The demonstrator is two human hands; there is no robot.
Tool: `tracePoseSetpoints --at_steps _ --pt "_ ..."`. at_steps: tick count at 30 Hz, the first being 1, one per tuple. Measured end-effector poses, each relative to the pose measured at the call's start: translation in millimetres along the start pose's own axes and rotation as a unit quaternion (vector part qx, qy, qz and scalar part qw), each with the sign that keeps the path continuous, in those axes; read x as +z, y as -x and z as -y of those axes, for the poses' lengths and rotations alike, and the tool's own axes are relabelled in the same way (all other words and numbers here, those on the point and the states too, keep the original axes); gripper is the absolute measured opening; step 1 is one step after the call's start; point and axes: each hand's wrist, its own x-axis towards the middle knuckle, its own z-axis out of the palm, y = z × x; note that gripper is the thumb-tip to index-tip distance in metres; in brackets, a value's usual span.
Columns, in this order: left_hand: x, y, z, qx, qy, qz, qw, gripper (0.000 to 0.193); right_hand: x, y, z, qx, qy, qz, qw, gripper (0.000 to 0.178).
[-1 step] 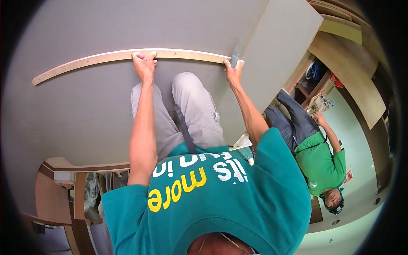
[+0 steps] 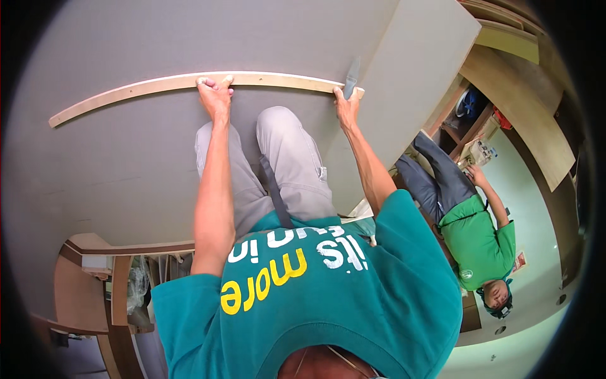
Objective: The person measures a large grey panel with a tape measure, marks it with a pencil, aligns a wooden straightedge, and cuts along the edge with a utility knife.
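A: Work pieces, counted?
B: One strip [image 2: 284, 81], one tool [image 2: 351, 79].
A: People?
B: Two: one wearer [image 2: 216, 196], one co-worker [image 2: 476, 237].
A: Hands in view?
B: Three: wearer's left hand [image 2: 216, 100], wearer's right hand [image 2: 346, 110], one co-worker's hand [image 2: 475, 175].
A: Clothing?
B: Teal shirt [image 2: 360, 303], one; green shirt [image 2: 470, 227], one; total, two. Pale trousers [image 2: 291, 158], one pair; dark trousers [image 2: 445, 174], one pair; total, two.
A: Accessories?
B: Dark strap [image 2: 274, 189], one.
A: Bright items, far right?
B: Blue item [image 2: 467, 103], one; red item [image 2: 502, 120], one.

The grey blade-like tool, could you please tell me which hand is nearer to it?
Right: the right hand touches the lower end of the grey blade-like tool, while the left hand is farther left, on the wooden strip.
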Motion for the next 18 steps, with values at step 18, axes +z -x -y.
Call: tracePoseSetpoints --at_steps 18 --pt "142.4 99.3 29.2 0.342 -0.415 0.228 0.812 0.019 -8.6 -11.5 -9.4 -0.150 0.159 0.006 0.976 0.032"
